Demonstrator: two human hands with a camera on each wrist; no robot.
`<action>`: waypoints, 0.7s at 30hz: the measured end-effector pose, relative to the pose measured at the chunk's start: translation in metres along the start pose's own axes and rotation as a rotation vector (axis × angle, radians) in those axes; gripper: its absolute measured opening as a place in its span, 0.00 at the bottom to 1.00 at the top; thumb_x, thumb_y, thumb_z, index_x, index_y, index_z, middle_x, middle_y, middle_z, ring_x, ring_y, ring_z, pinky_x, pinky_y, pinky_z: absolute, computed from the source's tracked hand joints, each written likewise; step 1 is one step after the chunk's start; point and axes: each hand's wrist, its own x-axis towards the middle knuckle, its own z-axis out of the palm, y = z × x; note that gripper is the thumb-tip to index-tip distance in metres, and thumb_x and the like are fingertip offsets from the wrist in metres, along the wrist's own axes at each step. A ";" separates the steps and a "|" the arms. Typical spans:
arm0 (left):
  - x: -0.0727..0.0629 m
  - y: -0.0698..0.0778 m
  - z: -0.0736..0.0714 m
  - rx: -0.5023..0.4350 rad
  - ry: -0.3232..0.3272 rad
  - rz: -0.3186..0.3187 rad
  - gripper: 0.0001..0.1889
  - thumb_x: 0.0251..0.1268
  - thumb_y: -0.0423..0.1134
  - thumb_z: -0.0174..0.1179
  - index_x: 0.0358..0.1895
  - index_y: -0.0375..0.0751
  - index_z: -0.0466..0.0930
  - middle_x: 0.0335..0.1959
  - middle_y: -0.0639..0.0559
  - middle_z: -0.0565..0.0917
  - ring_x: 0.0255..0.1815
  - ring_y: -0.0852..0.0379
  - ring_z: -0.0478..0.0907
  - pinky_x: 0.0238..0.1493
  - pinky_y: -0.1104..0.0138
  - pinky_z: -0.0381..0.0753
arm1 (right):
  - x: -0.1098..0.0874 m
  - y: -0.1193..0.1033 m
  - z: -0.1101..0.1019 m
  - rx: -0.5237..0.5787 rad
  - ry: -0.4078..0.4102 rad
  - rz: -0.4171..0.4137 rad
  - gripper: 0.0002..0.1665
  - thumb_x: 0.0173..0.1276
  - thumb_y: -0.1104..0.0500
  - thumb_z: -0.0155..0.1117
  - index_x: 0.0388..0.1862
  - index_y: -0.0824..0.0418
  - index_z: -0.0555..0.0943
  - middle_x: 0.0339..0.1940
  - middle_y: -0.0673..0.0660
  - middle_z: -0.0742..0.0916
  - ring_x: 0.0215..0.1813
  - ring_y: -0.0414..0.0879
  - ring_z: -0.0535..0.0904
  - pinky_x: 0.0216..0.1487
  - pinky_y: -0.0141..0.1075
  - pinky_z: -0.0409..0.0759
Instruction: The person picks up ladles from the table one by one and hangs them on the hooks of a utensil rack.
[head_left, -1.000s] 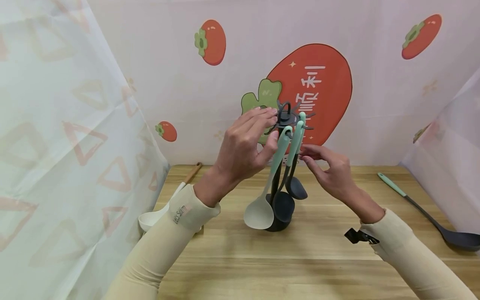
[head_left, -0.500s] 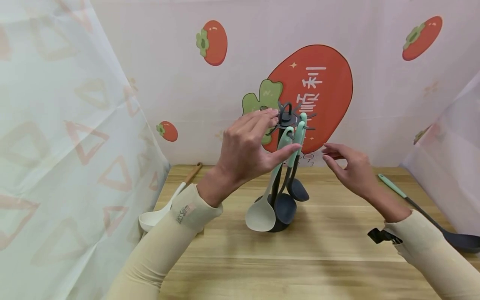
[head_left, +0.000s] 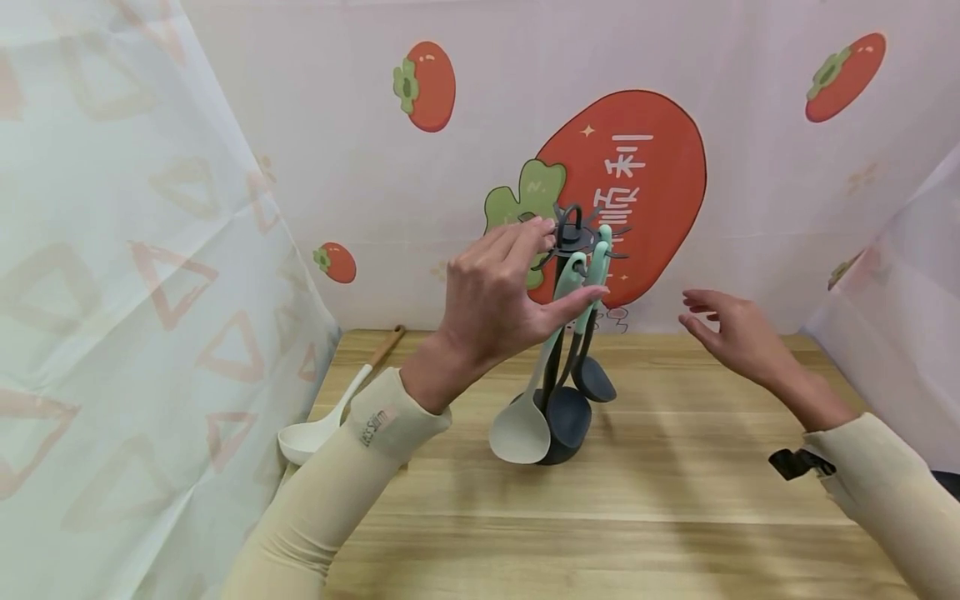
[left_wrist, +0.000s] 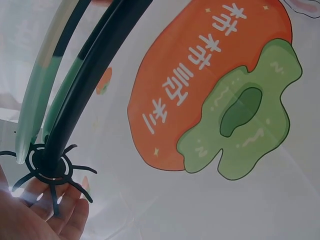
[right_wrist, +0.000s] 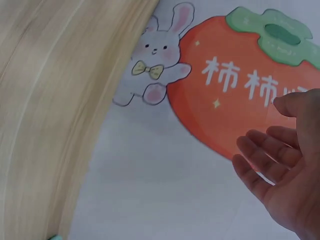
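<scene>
The utensil stand rose upright between our two grips, far nearer the left.

On the counter we had it with its long axis vertical. Our left grip spread straight fingers beside the hook ring at its top, thumb across the green handles; whether it touched, we could not tell. Our right grip, loosely bent and holding nothing, hung well apart to the right. A pale ladle hung on our side of the stand, head down.
</scene>
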 end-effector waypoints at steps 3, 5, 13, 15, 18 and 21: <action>0.000 0.000 0.001 0.002 0.008 -0.003 0.38 0.52 0.63 0.79 0.51 0.30 0.86 0.40 0.46 0.91 0.43 0.51 0.89 0.41 0.62 0.89 | -0.002 0.009 -0.002 -0.033 -0.034 0.030 0.28 0.73 0.64 0.70 0.67 0.76 0.77 0.57 0.76 0.87 0.53 0.71 0.86 0.52 0.66 0.83; 0.000 0.000 0.002 0.005 0.015 -0.002 0.37 0.52 0.63 0.79 0.50 0.31 0.86 0.40 0.46 0.91 0.42 0.51 0.89 0.39 0.62 0.89 | -0.002 0.016 -0.004 -0.053 -0.049 0.046 0.29 0.73 0.63 0.70 0.67 0.77 0.77 0.58 0.77 0.86 0.54 0.72 0.85 0.51 0.67 0.83; 0.001 0.001 0.004 0.008 0.035 -0.001 0.36 0.52 0.63 0.79 0.47 0.32 0.86 0.39 0.46 0.91 0.41 0.52 0.88 0.37 0.63 0.88 | -0.006 0.051 -0.008 -0.115 -0.131 0.129 0.31 0.73 0.60 0.71 0.66 0.79 0.76 0.59 0.80 0.83 0.56 0.74 0.83 0.54 0.69 0.80; 0.001 0.000 0.004 0.007 0.035 -0.001 0.35 0.52 0.63 0.79 0.47 0.32 0.86 0.39 0.46 0.91 0.41 0.52 0.88 0.38 0.62 0.88 | -0.008 0.061 -0.009 -0.126 -0.151 0.153 0.32 0.73 0.60 0.71 0.65 0.81 0.75 0.59 0.82 0.83 0.55 0.76 0.83 0.54 0.70 0.79; 0.001 0.000 0.004 0.005 0.031 -0.001 0.35 0.53 0.63 0.79 0.47 0.32 0.86 0.38 0.46 0.91 0.41 0.52 0.88 0.37 0.63 0.88 | -0.014 0.075 -0.011 -0.144 -0.170 0.190 0.32 0.73 0.60 0.71 0.65 0.82 0.75 0.57 0.83 0.83 0.54 0.77 0.82 0.53 0.70 0.80; 0.002 0.000 0.003 0.004 0.031 -0.002 0.33 0.54 0.62 0.78 0.46 0.32 0.86 0.38 0.46 0.90 0.40 0.52 0.88 0.35 0.64 0.87 | -0.020 0.089 -0.012 -0.158 -0.190 0.218 0.32 0.74 0.60 0.69 0.64 0.84 0.74 0.55 0.84 0.82 0.54 0.78 0.82 0.51 0.70 0.80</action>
